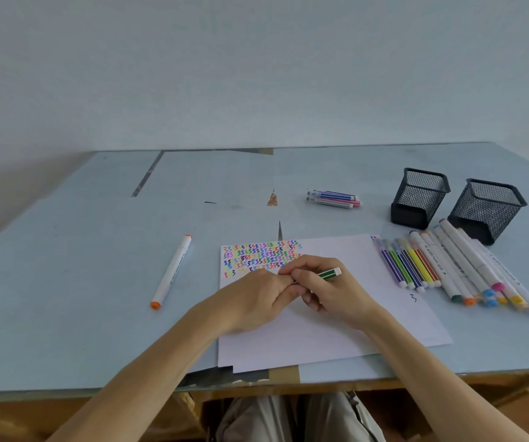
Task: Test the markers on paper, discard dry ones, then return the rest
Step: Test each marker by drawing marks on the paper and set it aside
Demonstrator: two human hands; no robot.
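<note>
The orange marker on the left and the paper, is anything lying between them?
No. In the head view the stretch of table between the orange marker and the paper is bare.

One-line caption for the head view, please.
Both hands hold a green marker over scribble-covered paper, beside rows of markers.

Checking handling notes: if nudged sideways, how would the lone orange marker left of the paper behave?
The orange marker looks round-bodied and lies flat on the smooth table, so it would probably roll. It seems stiff and light. Nothing beside it would stop it.
</note>
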